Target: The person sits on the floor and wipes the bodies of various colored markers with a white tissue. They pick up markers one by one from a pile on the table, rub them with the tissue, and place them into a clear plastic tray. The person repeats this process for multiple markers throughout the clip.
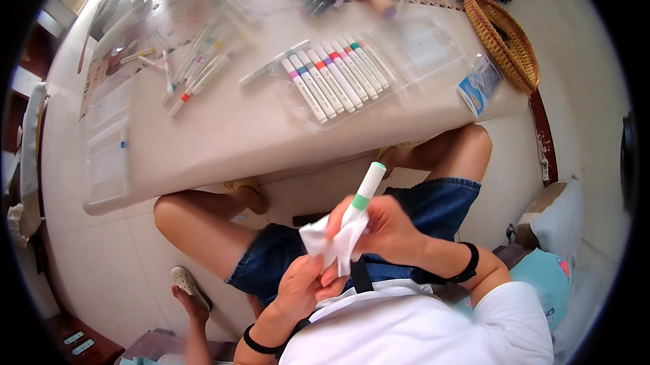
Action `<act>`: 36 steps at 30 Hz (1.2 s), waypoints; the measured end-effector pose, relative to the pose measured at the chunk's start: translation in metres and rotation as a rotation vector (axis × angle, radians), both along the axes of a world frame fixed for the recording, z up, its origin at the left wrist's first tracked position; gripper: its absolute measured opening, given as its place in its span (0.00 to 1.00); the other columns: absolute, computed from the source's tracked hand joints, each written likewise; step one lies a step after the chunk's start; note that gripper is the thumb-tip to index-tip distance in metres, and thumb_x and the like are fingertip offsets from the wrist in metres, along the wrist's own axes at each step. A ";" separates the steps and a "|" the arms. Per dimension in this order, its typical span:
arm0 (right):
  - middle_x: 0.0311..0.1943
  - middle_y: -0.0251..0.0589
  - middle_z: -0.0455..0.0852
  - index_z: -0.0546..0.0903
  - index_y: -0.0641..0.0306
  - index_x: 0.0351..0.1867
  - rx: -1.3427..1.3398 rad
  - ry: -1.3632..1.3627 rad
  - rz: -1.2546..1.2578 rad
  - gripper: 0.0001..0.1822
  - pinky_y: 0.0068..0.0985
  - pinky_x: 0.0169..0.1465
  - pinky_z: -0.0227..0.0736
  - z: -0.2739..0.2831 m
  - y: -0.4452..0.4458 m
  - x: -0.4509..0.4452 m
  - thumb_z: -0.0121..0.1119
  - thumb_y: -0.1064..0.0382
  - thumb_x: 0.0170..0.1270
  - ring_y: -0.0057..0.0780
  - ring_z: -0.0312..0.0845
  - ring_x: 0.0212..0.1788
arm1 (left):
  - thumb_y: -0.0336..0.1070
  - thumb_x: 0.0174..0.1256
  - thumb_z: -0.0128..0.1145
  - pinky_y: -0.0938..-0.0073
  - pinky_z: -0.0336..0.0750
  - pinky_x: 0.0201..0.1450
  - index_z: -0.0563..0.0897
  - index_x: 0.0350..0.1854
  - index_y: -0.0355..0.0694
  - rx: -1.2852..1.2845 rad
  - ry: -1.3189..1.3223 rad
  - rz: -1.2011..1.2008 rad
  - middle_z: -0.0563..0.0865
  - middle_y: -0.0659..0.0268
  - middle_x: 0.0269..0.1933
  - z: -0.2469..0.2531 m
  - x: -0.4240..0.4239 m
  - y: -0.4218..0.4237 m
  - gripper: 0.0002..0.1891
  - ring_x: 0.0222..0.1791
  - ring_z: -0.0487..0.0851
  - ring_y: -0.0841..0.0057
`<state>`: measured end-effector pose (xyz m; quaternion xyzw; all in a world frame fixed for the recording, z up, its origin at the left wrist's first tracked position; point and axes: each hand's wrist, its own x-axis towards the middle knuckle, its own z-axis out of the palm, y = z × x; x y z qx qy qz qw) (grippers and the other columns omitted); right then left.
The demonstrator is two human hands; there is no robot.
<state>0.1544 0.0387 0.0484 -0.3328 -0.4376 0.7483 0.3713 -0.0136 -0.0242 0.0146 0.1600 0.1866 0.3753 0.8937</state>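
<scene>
A white marker pen with a pale green band and cap end (pixel 367 185) points up and away above my lap. Around its lower part is a crumpled white tissue or wipe (pixel 335 243). My right hand (pixel 393 225) grips the marker, with the tissue between its fingers and thumb. Close below it, my left hand (pixel 302 283) pinches the lower part of the tissue; the marker's lower end is hidden there. On the table before me, a row of white markers with coloured bands (pixel 337 78) lies in a clear plastic tray (pixel 304 124).
Loose markers (pixel 195 78) are scattered on the white-covered table (pixel 213 141). An empty clear case (pixel 106 162) is at the left. A blue-and-white packet (pixel 480 85) and a woven basket (pixel 502 42) lie at the right edge. Another person's foot in a clog (pixel 190 289) shows at lower left.
</scene>
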 end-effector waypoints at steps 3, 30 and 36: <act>0.34 0.37 0.80 0.75 0.66 0.38 -0.033 0.171 -0.223 0.09 0.15 0.34 0.71 0.002 0.025 0.013 0.57 0.72 0.54 0.17 0.76 0.34 | 0.49 0.68 0.39 0.87 0.56 0.21 0.69 0.27 0.37 0.156 0.158 0.048 0.72 0.66 0.21 0.003 -0.003 0.002 0.19 0.18 0.63 0.86; 0.34 0.39 0.79 0.73 0.64 0.39 -0.077 0.114 -0.294 0.10 0.15 0.32 0.71 -0.007 -0.001 0.004 0.54 0.75 0.55 0.17 0.74 0.33 | 0.29 0.61 0.51 0.88 0.61 0.21 0.71 0.31 0.35 0.425 0.888 0.359 0.75 0.68 0.21 -0.001 0.015 0.004 0.04 0.18 0.68 0.88; 0.34 0.36 0.77 0.74 0.65 0.37 -0.025 -0.003 0.008 0.11 0.18 0.39 0.71 -0.011 0.001 0.006 0.58 0.75 0.52 0.21 0.75 0.36 | 0.41 0.63 0.47 0.85 0.61 0.21 0.72 0.33 0.30 0.181 0.629 0.180 0.75 0.65 0.23 0.001 0.017 0.003 0.15 0.20 0.70 0.82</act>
